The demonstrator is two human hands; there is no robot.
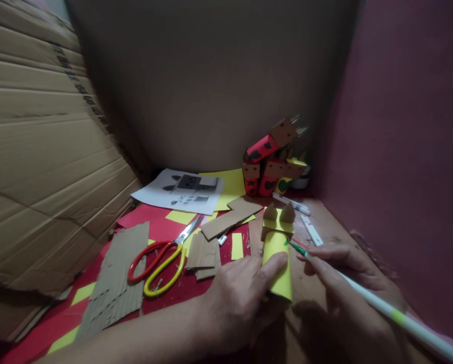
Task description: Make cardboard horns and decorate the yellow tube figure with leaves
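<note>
My left hand (pixel 241 288) is closed around a yellow paper tube (pixel 280 273), its thumb lying across the front. At the tube's far end sits a cardboard piece (pixel 279 220) with two ear-like points and a yellow face. A small green mark shows on the tube near that end. Between the fingers of my right hand (pixel 343 273) is a white marker (pixel 378 303) with a green tip, which is close to the mark; I cannot tell whether it touches. A thin red line shows beside the tip. Red-and-yellow-handled scissors (pixel 165 258) lie open to the left.
Finished-looking red tubes (pixel 262 148) with cardboard parts are stacked at the back. White markers (pixel 311 230) lie to the right. A printed sheet (pixel 184 192), cardboard scraps (pixel 230 220) and coloured paper cover the left. A cardboard panel (pixel 40 151) and a pink wall (pixel 408 126) flank the table.
</note>
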